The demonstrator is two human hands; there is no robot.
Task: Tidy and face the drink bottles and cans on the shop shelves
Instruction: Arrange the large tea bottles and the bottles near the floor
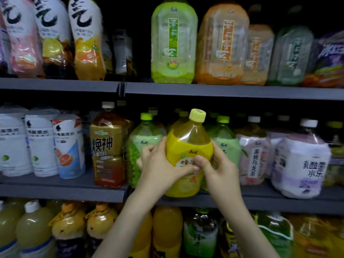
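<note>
A large yellow tea bottle (188, 146) with a pale yellow cap stands upright at the front edge of the middle shelf (61, 190), its label facing me. My left hand (160, 164) grips its left side, the thumb across the label. My right hand (217, 164) grips its right side, thumb on the label too. Green-capped tea bottles (141, 144) stand directly behind and beside it.
On the middle shelf stand white bottles (41, 144) at the left, a brown tea bottle (108, 146), and pink (255, 155) and white-purple bottles (303, 161) at the right. The top shelf (223, 90) carries big green and orange bottles. Yellow and green bottles fill the shelf below.
</note>
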